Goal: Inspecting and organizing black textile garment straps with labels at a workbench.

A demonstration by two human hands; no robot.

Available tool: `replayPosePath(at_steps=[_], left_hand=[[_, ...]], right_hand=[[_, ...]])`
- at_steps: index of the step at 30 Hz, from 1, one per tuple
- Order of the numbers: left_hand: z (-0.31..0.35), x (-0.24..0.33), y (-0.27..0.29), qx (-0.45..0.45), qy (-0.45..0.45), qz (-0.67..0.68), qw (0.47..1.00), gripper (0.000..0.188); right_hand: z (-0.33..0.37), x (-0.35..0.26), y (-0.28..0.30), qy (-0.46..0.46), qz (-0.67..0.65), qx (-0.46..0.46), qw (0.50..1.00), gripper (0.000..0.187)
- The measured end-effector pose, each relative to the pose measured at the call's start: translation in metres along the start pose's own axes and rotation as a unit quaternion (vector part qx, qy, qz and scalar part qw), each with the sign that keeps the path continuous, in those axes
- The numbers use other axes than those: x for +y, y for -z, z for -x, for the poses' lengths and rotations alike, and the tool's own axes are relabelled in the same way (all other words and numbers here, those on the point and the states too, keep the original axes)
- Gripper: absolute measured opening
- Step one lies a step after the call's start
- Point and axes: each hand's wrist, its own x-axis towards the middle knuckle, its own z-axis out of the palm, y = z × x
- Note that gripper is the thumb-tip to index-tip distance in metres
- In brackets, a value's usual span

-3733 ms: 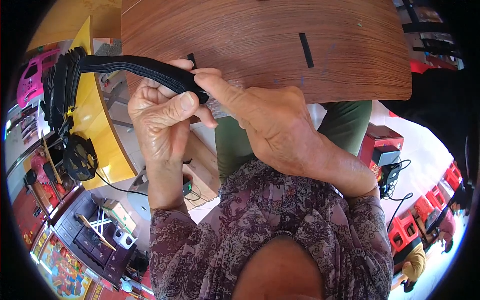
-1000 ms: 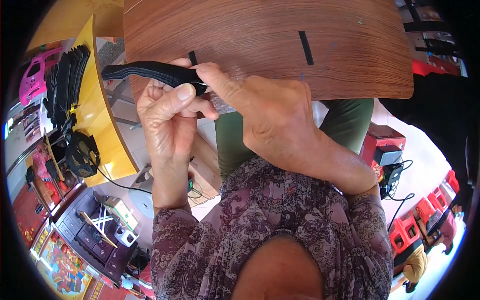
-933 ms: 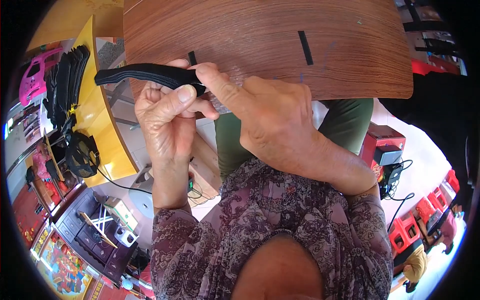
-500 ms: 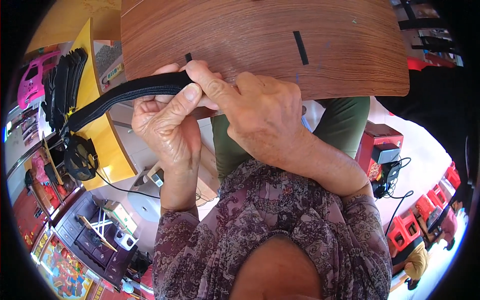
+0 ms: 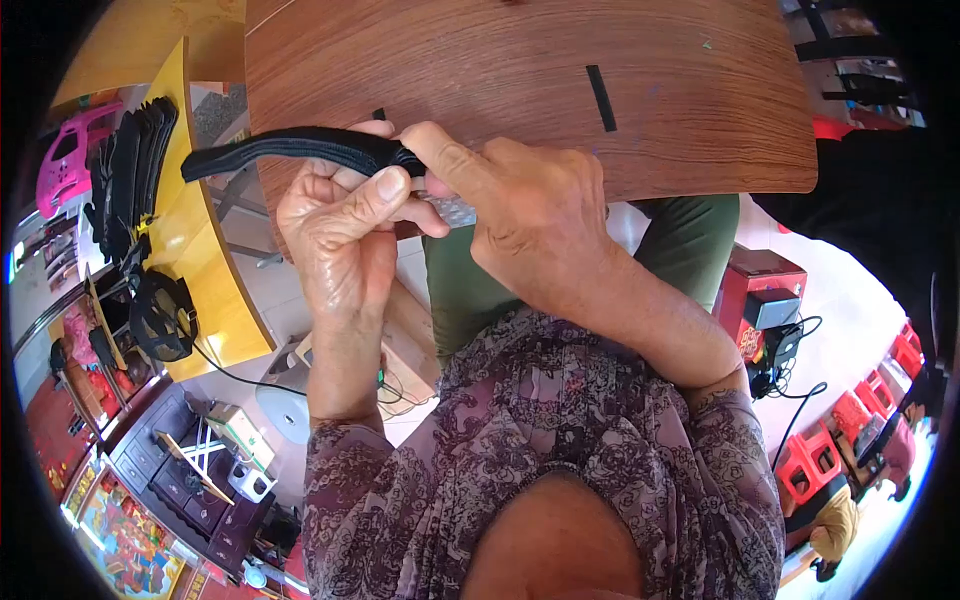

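A long, padded black fabric strip (image 5: 290,144) with ribbed edges arches leftward from my hands over the brown wooden tabletop's near left corner. My left hand (image 5: 345,225) grips it near its right end, thumb on top and fingers beneath. Bent over that same end, my right hand (image 5: 540,205) has its index finger and thumb pressed on the strip; the fingertips are partly hidden. Below the pinch, between both hands, shows a bit of clear, bubbly plastic (image 5: 457,212); what holds it cannot be made out.
Two short black strips, one at the right (image 5: 600,98) and one partly hidden, lie on the brown tabletop (image 5: 480,60). Several black strips (image 5: 140,160) hang over a yellow board (image 5: 205,290) at left, beside a black mesh object (image 5: 162,315). A red box (image 5: 755,290) stands at right.
The black strip's free left end has swung up and right, away from the yellow board. Both hands have shifted slightly right, and the clear plastic has come into sight between them.
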Motion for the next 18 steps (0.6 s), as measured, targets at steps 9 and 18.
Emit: replayPosePath(at_steps=[9, 18], left_hand=[[0.006, 0.003, -0.006, -0.001, -0.129, -0.012, 0.992, 0.048], [0.007, -0.005, 0.001, -0.028, -0.088, 0.035, 0.995, 0.046]], right_hand=[[0.003, -0.011, 0.020, -0.031, -0.251, -0.025, 0.967, 0.050], [0.008, -0.013, 0.020, -0.108, -0.340, -0.057, 0.933, 0.060]])
